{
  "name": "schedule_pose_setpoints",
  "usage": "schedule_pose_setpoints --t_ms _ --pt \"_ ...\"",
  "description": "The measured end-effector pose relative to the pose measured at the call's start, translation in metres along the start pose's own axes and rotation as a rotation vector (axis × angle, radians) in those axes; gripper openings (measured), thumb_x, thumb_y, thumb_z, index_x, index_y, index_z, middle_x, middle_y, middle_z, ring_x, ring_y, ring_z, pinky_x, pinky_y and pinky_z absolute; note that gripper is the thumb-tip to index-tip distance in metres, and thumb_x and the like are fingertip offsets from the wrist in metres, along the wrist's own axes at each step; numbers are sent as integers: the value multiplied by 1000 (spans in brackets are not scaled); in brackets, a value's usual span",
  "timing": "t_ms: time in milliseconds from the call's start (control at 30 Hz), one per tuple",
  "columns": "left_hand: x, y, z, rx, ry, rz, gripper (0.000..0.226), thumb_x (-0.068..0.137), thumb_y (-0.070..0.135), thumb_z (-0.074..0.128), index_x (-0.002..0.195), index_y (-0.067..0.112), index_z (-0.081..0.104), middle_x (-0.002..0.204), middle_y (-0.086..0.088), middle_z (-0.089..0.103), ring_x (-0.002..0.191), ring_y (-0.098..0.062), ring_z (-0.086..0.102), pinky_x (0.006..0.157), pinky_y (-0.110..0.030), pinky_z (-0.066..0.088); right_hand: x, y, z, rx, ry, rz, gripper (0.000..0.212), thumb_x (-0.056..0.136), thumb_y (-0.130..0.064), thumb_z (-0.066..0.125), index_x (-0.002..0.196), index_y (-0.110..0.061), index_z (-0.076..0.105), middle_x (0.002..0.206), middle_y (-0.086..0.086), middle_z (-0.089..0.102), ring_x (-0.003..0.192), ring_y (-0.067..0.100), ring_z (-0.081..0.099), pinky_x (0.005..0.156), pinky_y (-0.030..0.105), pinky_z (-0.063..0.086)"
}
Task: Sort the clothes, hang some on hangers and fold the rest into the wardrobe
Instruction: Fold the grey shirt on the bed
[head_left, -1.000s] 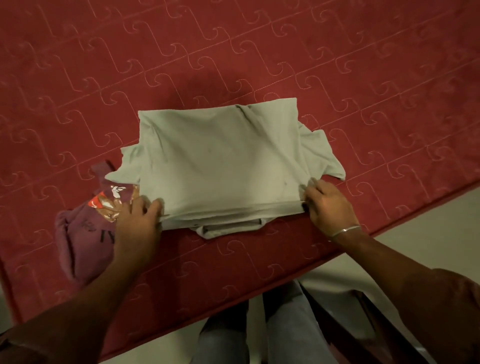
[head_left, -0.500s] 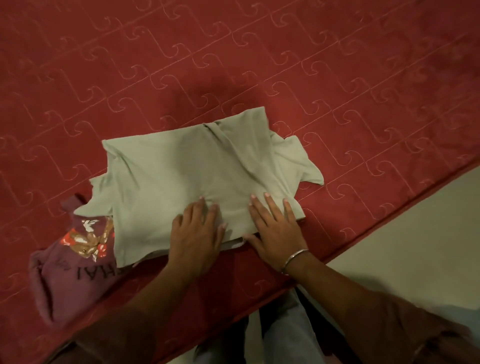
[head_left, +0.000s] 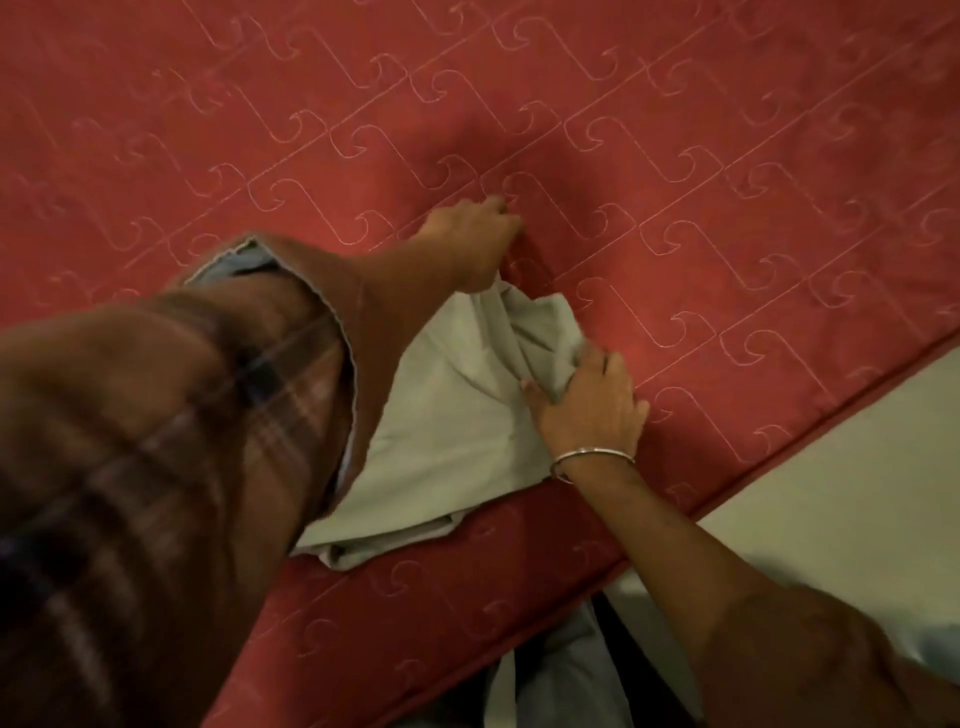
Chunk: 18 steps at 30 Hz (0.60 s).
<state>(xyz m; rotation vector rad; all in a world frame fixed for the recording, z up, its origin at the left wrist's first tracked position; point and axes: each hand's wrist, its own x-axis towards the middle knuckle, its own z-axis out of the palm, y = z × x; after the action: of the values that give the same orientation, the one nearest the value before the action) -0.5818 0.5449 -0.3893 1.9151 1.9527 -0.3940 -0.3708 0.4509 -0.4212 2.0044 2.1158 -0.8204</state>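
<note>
We've got the pale green shirt (head_left: 457, 431) lying half-folded near the front edge of the red quilted mattress (head_left: 727, 156). Left hand (head_left: 475, 239) is stretched way out past the shirt's far corner, fingers curled around a pinch of that fabric and lifting it. Right hand (head_left: 589, 400), silver bangle (head_left: 592, 457) on the wrist, grips the bunched fabric at the shirt's right side.

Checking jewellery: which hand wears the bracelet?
The right hand, with a metal bracelet at its wrist, gripping the shirt. The left hand has none.
</note>
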Motion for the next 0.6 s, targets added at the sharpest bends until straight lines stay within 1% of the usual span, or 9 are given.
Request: schedule_pose_setpoints --t_ms 67,133,167,233,267,333,400,500,600 --pt "7 -6 0 27 -42 36 62 90 6 66 147 17 44 138 -13 48 113 -34 61 81 -44 56 3 -3 1 59 -63 29 57 80 -67 68 120 -28 60 114 0 69 114 28 63 97 48 40" --pt "11 -12 0 -10 -68 58 51 91 6 65 138 13 47 122 -13 58 105 -33 63 86 -48 57 3 -6 2 91 -123 -5 48 80 -67 68 106 -26 67 104 1 72 107 30 66 94 46 47" --pt "13 -15 -1 -16 -86 67 44 92 7 64 133 11 50 113 -13 61 99 -31 63 85 -46 57 1 -8 3 103 -146 -43 47 81 -65 69 101 -23 69 102 4 71 104 32 65 89 45 51" --pt "15 -20 -3 18 -121 96 28 94 5 62 121 7 59 101 -10 64 89 -26 62 80 -40 56 -5 -10 3 135 -181 -78 41 84 -56 71 100 -18 66 102 9 67 100 35 65 79 42 54" --pt "16 -22 -4 40 -142 109 21 94 5 61 115 6 65 98 -9 66 88 -25 64 78 -38 57 -6 -10 3 154 -187 -70 35 86 -50 71 100 -19 65 100 9 67 98 36 66 76 41 54" --pt "16 -25 -3 74 -173 126 17 94 5 61 108 7 71 101 -9 67 91 -25 65 81 -38 58 -6 -6 1 171 -177 -44 26 87 -44 70 100 -22 66 95 8 71 93 38 68 73 42 56" --pt "15 -24 2 63 -155 128 21 94 4 58 109 9 72 110 -11 65 100 -27 65 87 -41 59 -4 0 -4 160 -160 -26 22 87 -43 70 100 -25 67 92 7 71 91 38 69 72 41 56" --pt "14 -18 7 24 -39 128 28 95 1 53 113 13 71 114 -9 66 106 -29 67 87 -43 58 2 10 -20 148 -140 1 23 87 -42 71 104 -26 69 94 7 73 94 38 68 71 38 50" --pt "14 -9 6 -66 103 100 26 97 2 54 113 18 66 114 -5 67 106 -28 66 86 -45 57 9 21 -38 153 -78 48 29 86 -40 72 112 -25 70 95 12 74 97 42 68 75 40 51"
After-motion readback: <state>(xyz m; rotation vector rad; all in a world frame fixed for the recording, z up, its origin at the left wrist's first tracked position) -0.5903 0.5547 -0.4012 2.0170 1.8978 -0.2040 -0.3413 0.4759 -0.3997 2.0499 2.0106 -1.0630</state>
